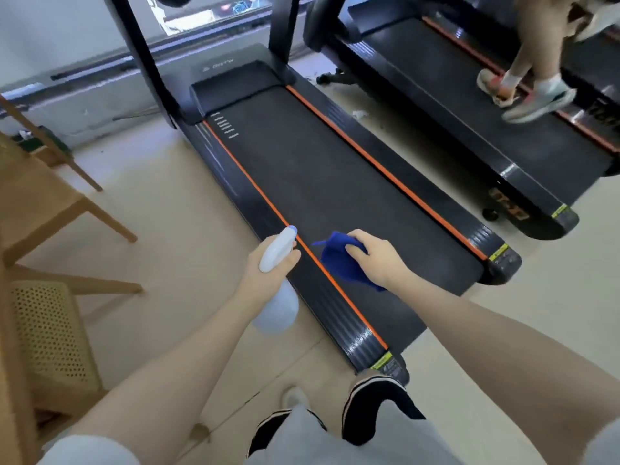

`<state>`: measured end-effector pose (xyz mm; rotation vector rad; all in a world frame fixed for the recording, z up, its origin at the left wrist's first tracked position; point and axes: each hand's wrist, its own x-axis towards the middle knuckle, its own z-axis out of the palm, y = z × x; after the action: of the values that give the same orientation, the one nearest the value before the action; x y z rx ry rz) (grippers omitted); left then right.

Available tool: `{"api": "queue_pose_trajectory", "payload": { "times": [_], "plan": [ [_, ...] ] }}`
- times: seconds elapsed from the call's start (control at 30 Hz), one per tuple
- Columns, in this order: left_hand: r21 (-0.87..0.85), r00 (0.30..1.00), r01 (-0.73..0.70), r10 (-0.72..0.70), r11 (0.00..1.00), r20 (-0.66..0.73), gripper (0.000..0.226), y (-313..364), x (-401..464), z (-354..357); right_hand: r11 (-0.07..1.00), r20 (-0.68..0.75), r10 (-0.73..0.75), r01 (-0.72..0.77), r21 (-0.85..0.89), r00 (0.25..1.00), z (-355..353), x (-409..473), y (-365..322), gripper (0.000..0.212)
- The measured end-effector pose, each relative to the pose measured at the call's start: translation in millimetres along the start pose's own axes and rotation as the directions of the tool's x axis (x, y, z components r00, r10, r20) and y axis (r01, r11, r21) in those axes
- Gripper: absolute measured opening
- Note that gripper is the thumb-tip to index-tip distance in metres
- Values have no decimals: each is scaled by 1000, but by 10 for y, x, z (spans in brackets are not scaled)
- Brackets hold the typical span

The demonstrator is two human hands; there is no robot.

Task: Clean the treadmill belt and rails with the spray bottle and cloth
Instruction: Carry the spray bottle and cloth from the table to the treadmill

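Treadmill belt (335, 182): long axis running away and leftward from the near right end toward the hood, flanked by orange-edged rails. Going left to right: left rail (241, 196) just beyond the left hand (268, 273), fingers wrapped round the spray bottle (276, 253), nozzle aimed forward along that rail's orange stripe. Next, right hand (375, 260) over the belt's near part, fingers curled, bunching the blue cloth (339, 260) (touching the belt or just above, cannot tell). Right rail (436, 196) well apart, beyond the cloth hand, so nearer to it. Likely first: spray ahead, then wipe lengthwise.
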<state>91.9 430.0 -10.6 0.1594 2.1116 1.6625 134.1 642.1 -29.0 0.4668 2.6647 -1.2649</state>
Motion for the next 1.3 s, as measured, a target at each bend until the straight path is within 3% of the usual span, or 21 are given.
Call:
{"api": "queue_pose_trajectory", "payload": {
  "times": [0.17, 0.33, 0.53, 0.63, 0.87, 1.1, 1.3],
  "plan": [
    [-10, 1000, -1, 0, 1000, -20, 16, 107, 122, 483, 997, -36, 49, -50, -55, 998, -289, -80, 334, 18],
    [-1, 995, -61, 61, 998, -83, 18, 194, 217, 1340, 998, 88, -3, 9, -69, 996, -814, -40, 752, 18],
    [15, 965, -105, 105, 994, -240, 22, 438, 294, 2301, 994, 145, -104, 109, -28, 984, -1613, -3, 1377, 27],
    [55, 962, -116, 126, 992, -241, 25, 618, 342, 2558, 997, 153, -29, 16, 82, 988, -1971, 132, 1560, 24],
    [67, 909, -193, 204, 979, -363, 23, 934, 1015, 2561, 929, -5, 51, -45, 368, 999, -2253, 1090, 1646, 10],
    [-19, 869, -115, 91, 993, -487, 24, 945, 2459, 2283, 961, 91, -11, -15, 277, 996, -2147, 2524, 1474, 11],
    [-50, 899, -81, 51, 995, -435, 29, 1891, 3820, 1625, 985, 207, -13, -23, 168, 978, -2580, 4256, 260, 10]
  ]
}}
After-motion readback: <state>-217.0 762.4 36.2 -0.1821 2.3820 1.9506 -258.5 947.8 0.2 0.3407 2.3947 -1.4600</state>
